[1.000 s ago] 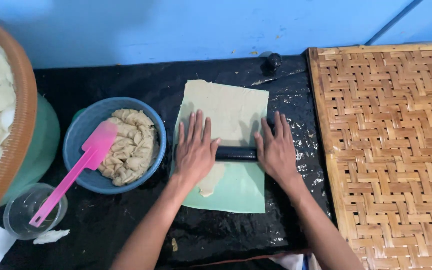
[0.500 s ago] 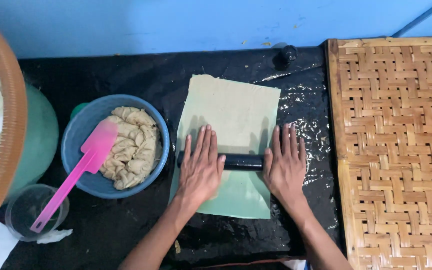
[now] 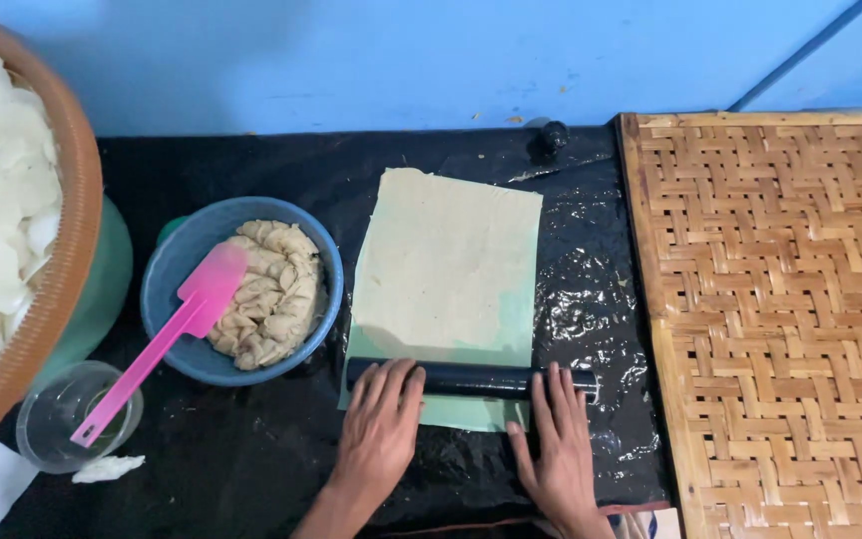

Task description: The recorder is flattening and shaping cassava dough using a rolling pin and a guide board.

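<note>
**Flat hands on a dark roller**

Under the spread fingers of both hands lies a black rolling pin (image 3: 471,379), crosswise on the near edge of a thin pale dough sheet (image 3: 446,269) over a green mat (image 3: 461,411). The left hand (image 3: 379,429) and right hand (image 3: 559,449) rest flat, fingers released, gripping nothing. Left of the fingers a blue bowl (image 3: 177,289) holds folded dough and a pink spatula (image 3: 167,339). A small package corner (image 3: 655,524) beside the right wrist is cut off.
</note>
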